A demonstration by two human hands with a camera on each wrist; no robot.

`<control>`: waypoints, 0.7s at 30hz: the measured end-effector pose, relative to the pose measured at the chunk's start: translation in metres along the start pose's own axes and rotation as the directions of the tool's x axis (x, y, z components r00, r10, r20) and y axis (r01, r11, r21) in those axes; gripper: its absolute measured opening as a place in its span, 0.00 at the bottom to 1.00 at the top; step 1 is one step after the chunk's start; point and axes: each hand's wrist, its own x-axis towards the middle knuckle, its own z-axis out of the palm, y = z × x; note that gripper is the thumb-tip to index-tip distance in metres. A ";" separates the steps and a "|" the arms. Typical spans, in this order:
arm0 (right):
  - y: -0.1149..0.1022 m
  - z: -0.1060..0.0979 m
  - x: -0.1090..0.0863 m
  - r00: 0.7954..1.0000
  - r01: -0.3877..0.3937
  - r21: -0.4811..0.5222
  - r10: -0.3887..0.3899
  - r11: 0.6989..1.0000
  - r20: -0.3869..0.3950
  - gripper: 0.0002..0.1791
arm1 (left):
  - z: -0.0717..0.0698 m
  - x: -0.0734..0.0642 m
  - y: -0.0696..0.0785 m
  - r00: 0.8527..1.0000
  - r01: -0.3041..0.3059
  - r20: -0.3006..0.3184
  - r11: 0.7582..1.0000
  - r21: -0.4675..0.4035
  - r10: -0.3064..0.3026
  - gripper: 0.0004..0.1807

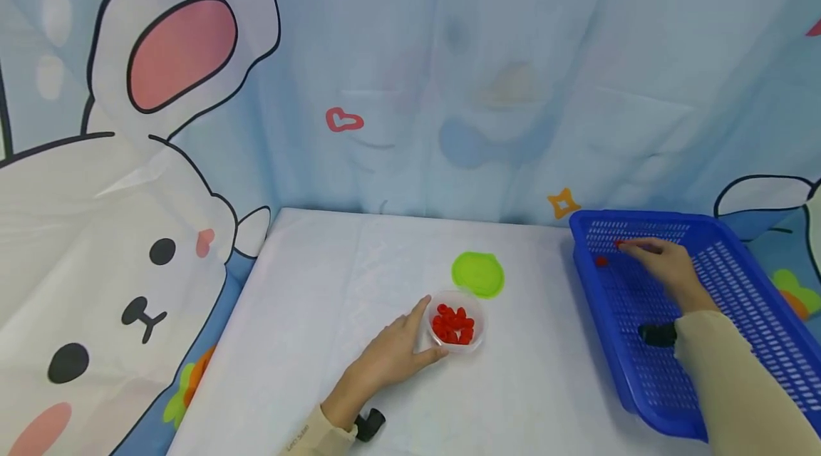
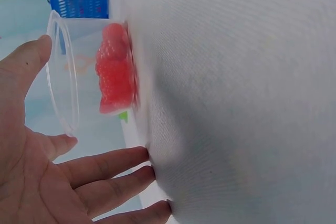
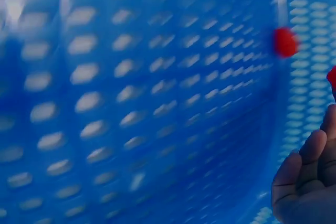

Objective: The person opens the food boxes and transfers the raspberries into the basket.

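Observation:
A clear round plastic tub (image 1: pixel 477 342) with several small red raspberry-like pieces (image 1: pixel 452 324) in it stands on the white cloth. My left hand (image 1: pixel 393 355) holds its rim between thumb and index finger; in the left wrist view the other fingers (image 2: pixel 113 192) reach down to the cloth. Inside the blue basket (image 1: pixel 631 370), my right hand (image 1: pixel 663 269) pinches a red raspberry-like piece (image 1: pixel 619 244) at its fingertips. This piece shows only at the edge of the right wrist view. Another red piece (image 1: pixel 601 261) lies in the basket near that hand.
A bright green round lid (image 1: pixel 478 274) lies on the cloth just behind the tub. The large perforated basket takes up the table's right side. A cartoon-printed curtain (image 1: pixel 410 71) hangs behind the table.

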 end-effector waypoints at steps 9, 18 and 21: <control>0.022 0.001 0.012 0.987 -0.125 -0.051 0.129 0.991 0.090 0.49 | 0.001 -0.001 -0.001 1.000 0.001 -0.003 1.000 0.008 -0.001 0.53; 0.019 0.006 0.012 0.992 -0.017 -0.049 0.023 0.999 0.127 0.41 | 0.000 -0.002 0.000 1.000 -0.005 -0.008 1.000 0.001 0.005 0.52; 0.006 0.003 0.011 0.994 0.010 -0.090 -0.001 0.996 0.105 0.38 | -0.001 0.000 0.000 1.000 -0.010 -0.010 1.000 0.010 0.010 0.52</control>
